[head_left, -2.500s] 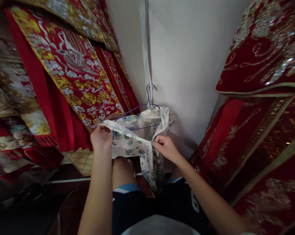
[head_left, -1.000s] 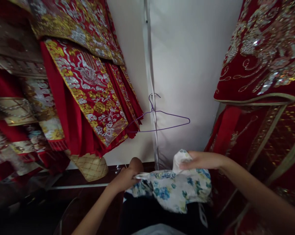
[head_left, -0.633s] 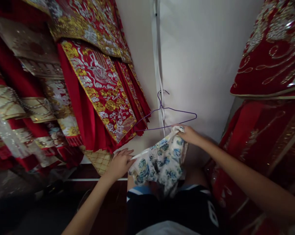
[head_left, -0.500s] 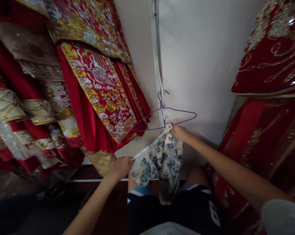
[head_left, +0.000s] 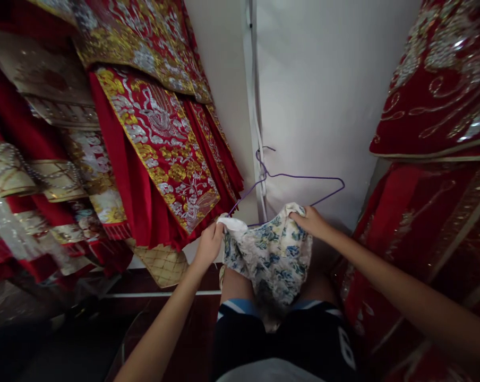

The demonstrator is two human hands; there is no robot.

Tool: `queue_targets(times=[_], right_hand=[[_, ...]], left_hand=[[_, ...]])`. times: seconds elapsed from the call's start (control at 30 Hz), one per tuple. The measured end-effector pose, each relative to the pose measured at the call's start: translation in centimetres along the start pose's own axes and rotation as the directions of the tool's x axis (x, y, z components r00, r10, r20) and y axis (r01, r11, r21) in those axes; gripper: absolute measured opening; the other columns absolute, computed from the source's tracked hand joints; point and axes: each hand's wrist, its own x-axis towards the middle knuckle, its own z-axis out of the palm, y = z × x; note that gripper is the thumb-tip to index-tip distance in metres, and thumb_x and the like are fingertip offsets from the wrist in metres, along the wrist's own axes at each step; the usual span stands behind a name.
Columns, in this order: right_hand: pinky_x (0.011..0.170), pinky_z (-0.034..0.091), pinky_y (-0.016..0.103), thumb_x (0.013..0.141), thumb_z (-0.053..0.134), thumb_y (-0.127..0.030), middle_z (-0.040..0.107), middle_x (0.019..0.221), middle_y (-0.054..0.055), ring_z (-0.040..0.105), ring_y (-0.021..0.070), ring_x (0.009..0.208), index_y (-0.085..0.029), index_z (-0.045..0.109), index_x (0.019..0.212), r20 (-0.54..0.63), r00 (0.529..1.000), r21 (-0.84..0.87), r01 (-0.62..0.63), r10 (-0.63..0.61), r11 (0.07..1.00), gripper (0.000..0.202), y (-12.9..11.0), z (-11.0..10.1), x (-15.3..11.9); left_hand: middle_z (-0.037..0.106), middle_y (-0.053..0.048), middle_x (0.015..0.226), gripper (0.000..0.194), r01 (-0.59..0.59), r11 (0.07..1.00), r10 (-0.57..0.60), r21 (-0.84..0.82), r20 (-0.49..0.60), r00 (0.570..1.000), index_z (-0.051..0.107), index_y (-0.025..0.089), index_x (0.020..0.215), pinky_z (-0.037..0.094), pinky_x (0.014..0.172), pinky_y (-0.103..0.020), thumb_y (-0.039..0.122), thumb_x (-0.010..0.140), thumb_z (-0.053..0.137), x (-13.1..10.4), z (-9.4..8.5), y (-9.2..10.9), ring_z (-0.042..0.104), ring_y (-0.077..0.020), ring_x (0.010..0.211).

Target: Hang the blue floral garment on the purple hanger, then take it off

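A white garment with blue floral print hangs stretched between my two hands, its lower folds dropping in front of my legs. My left hand is closed on its upper left corner, where a white edge shows. At the upper right edge, my right hand pinches the cloth. A purple wire hanger hangs just behind and above; the garment covers part of its lower bar. Whether the cloth is hooked onto the hanger I cannot tell.
Red costumes with gold and silver embroidery hang on the left. More red beaded garments hang on the right. A white strap runs down the pale wall behind the hanger.
My left hand has risen to the garment's top corner, and my right hand has moved right. The cloth is spread wider and now overlaps the hanger's lower bar.
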Motion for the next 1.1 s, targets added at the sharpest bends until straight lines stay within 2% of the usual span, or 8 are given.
queue_targets(times=[0.17,0.27,0.43,0.63,0.77,0.87,1.03,1.1], right_hand=[[0.055,0.035,0.025,0.075,0.046,-0.039,0.053,0.057,0.0,0.048,0.0147,0.057,-0.019,0.052,0.058,-0.004,0.999,-0.021,0.051,-0.051,0.998,0.027,-0.6,0.3,-1.0],[0.058,0.034,0.026,0.079,0.045,-0.04,0.055,0.059,0.0,0.051,0.016,0.06,-0.019,0.055,0.063,-0.003,0.995,-0.121,0.101,-0.102,0.988,0.029,-0.7,-0.1,-1.3],[0.059,0.034,0.026,0.079,0.048,-0.04,0.059,0.061,0.001,0.054,0.0169,0.062,-0.017,0.058,0.065,0.028,0.992,-0.145,0.125,-0.122,0.981,0.028,-0.6,-0.5,-1.3],[0.056,0.035,0.024,0.077,0.047,-0.036,0.058,0.058,0.0,0.055,0.0161,0.06,-0.018,0.056,0.061,0.01,0.997,-0.046,0.079,-0.078,0.996,0.026,-1.4,1.9,-1.2],[0.058,0.039,0.025,0.078,0.046,-0.034,0.065,0.064,0.003,0.06,0.018,0.064,-0.018,0.06,0.066,-0.002,0.996,-0.028,0.085,-0.085,0.996,0.025,-1.7,2.9,-1.4],[0.058,0.04,0.026,0.08,0.049,-0.036,0.066,0.066,0.005,0.061,0.02,0.065,-0.018,0.065,0.072,-0.03,0.996,-0.12,0.083,-0.087,0.989,0.026,-1.3,1.6,-1.3],[0.067,0.046,0.029,0.077,0.057,-0.033,0.07,0.081,0.005,0.064,0.0222,0.071,-0.018,0.057,0.128,-0.411,0.905,-0.176,0.041,-0.112,0.983,0.052,0.9,-3.3,-0.3],[0.073,0.049,0.031,0.072,0.062,-0.029,0.071,0.088,0.006,0.065,0.0232,0.078,-0.018,0.053,0.134,-0.452,0.888,-0.12,0.033,-0.084,0.992,0.063,1.9,-5.2,0.8]], left_hand=[[0.068,-0.011,0.096,0.038,-0.113,0.993,0.115,0.022,-0.141,0.983,0.064,0.014,0.095,0.044,0.086,-0.03,0.041,0.094,0.038,4.3,2.0,2.0,0.062,-0.0222,0.094],[0.069,-0.011,0.085,0.04,-0.022,0.996,0.023,0.092,-0.016,1.0,0.064,0.014,0.089,0.044,0.078,-0.03,0.043,0.094,0.038,5.6,1.8,1.2,0.063,-0.0226,0.083],[0.066,-0.011,0.067,0.055,0.061,0.983,-0.087,0.171,0.152,0.985,0.061,0.014,0.069,0.044,0.067,-0.03,0.046,0.097,0.027,4.6,0.3,-1.5,0.062,-0.0222,0.067],[0.068,-0.013,0.095,0.035,-0.24,0.958,0.246,0.154,-0.018,0.969,0.062,0.014,0.098,0.045,0.083,-0.033,0.038,0.096,0.036,5.9,1.1,2.2,0.063,-0.0239,0.09],[0.066,-0.013,0.107,0.029,-0.324,0.929,0.339,0.18,-0.061,0.939,0.058,0.016,0.112,0.044,0.085,-0.033,0.031,0.094,0.042,8.0,2.2,5.2,0.062,-0.0254,0.099],[0.067,-0.008,0.092,0.027,-0.327,0.931,0.334,0.164,-0.016,0.943,0.058,0.02,0.11,0.044,0.076,-0.03,0.033,0.096,0.038,8.5,2.0,5.7,0.064,-0.0228,0.085],[0.063,-0.003,0.076,0.026,-0.379,0.92,0.379,0.097,0.018,0.925,0.059,0.019,0.096,0.039,0.067,-0.025,0.035,0.096,0.039,8.3,0.5,5.3,0.059,-0.0173,0.07],[0.058,0.0,0.07,0.026,-0.395,0.916,0.395,0.071,0.016,0.919,0.058,0.018,0.085,0.037,0.064,-0.024,0.035,0.095,0.041,8.4,0.0,5.4,0.054,-0.0147,0.065]])
